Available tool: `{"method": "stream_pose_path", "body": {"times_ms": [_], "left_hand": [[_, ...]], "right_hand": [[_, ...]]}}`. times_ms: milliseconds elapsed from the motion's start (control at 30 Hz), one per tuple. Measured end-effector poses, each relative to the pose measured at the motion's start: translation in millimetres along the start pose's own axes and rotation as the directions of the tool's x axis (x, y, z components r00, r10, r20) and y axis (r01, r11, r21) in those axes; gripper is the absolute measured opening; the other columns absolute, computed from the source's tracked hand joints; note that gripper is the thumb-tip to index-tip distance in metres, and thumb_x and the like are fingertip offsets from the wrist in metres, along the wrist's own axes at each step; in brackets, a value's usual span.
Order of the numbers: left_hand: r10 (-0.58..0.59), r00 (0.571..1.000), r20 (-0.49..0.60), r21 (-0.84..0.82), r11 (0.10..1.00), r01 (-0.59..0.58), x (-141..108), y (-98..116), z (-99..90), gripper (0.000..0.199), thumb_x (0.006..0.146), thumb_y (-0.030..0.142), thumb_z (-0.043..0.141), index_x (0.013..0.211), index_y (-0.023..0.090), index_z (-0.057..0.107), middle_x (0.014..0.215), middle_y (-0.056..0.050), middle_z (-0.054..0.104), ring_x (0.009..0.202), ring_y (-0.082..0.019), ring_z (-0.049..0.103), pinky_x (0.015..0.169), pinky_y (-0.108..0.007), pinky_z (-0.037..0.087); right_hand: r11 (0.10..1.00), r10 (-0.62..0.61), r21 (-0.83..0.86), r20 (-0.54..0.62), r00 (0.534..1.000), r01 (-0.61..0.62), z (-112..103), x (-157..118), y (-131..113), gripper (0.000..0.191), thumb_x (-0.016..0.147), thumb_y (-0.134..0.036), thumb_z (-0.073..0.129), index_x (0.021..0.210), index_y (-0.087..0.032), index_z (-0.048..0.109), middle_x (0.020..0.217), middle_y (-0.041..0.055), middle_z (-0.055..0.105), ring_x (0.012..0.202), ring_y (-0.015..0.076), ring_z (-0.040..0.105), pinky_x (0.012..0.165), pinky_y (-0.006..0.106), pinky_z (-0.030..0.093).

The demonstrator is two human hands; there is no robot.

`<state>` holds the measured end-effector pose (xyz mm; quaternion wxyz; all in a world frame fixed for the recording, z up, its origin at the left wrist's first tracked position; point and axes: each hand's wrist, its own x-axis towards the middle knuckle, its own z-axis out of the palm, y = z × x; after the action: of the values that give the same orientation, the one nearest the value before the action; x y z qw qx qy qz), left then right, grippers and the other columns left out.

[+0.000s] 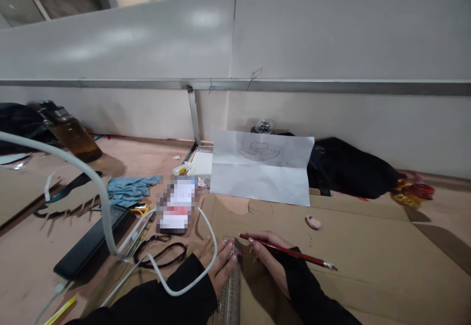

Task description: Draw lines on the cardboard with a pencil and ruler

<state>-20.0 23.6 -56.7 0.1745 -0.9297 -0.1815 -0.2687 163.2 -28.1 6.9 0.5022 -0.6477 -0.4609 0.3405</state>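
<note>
My left hand [217, 262] lies flat with its fingers stretched over a clear ruler [231, 298], pressing it onto a sheet of brown cardboard [360, 246]. In my right hand [270, 259] is a dark red pencil [290, 251], pinched between thumb and fingers. Its tip points left, close to the ruler's far end, and its back end points right. Beyond both hands, a creased white paper [261, 173] with a line drawing leans up at the back of the cardboard. A pinkish eraser [313, 222] rests on the cardboard, right of the paper's lower edge.
A white cable [172, 293] loops across my left forearm. To the left are a phone [178, 207], a black power bank [93, 241], a black cord loop [160, 251], a blue cloth [130, 187] and a bottle of amber liquid [73, 136]. Black fabric [349, 165] lies at back right.
</note>
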Motion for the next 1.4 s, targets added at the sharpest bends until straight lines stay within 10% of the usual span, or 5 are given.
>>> {"method": "stream_pose_path", "body": {"times_ms": [1400], "left_hand": [[-0.002, 1.000, -0.011, -0.044, 0.999, 0.001, 4.2, -3.6, -4.2, 0.025, 0.090, 0.022, 0.040, 0.111, 0.022, 0.054, 0.124, 0.002, 0.051, 0.120, -0.013, 0.040, 0.109, -0.041, 0.007]], "right_hand": [[0.945, -0.240, -0.229, -0.005, 0.971, 0.233, -5.3, -11.0, 0.5, 0.020, 0.077, -0.031, 0.053, 0.074, -0.019, 0.068, 0.070, 0.0072, 0.070, 0.061, 0.0206, 0.065, 0.062, 0.032, 0.054]]}}
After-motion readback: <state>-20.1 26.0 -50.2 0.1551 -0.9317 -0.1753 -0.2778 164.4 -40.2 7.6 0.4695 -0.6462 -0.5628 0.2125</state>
